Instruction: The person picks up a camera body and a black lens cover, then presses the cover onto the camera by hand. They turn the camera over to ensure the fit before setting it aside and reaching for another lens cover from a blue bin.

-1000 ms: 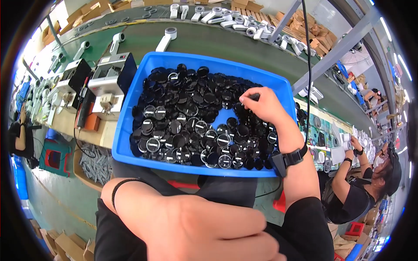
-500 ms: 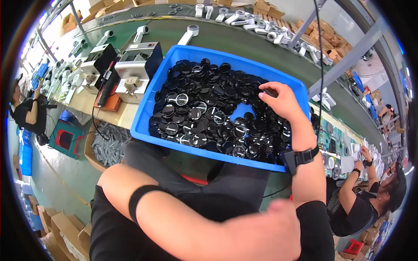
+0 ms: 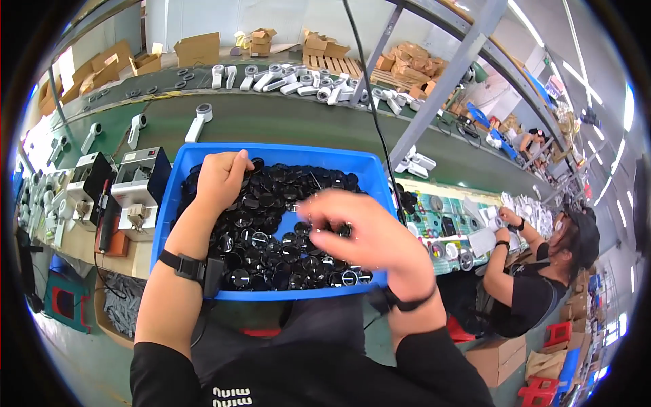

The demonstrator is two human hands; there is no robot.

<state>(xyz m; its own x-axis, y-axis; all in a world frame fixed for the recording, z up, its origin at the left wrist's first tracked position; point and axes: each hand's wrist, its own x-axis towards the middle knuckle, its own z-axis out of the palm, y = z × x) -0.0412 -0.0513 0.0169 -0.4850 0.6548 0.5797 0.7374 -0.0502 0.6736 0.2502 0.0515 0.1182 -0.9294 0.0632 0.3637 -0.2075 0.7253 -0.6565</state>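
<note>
A blue plastic bin [image 3: 271, 150] holds a heap of glossy round black discs [image 3: 237, 220], some showing white light streaks. Over its far left part is my left hand [image 3: 222, 182], fingers curled in and the thumb up, close to a dark disc at its tip. What those fingers close on is hidden. My right hand [image 3: 366, 230] hovers above the right middle of the heap, smeared by motion; its fingers are bent and whether anything is in them cannot be made out. A patch of blue bin floor shows between the discs near it.
Two small bench machines [image 3: 141, 186] stand left of the bin. Below them is a carton of grey parts [image 3: 122, 305]. A green conveyor [image 3: 271, 125] with white handheld parts [image 3: 198, 122] runs behind. A black cable hangs at a grey post [image 3: 434, 88]. A co-worker [image 3: 536, 271] sits on the right.
My left hand has gone from near my right elbow to the bin's far left. My right hand has come from the bin's right side toward its middle. The view has swung right.
</note>
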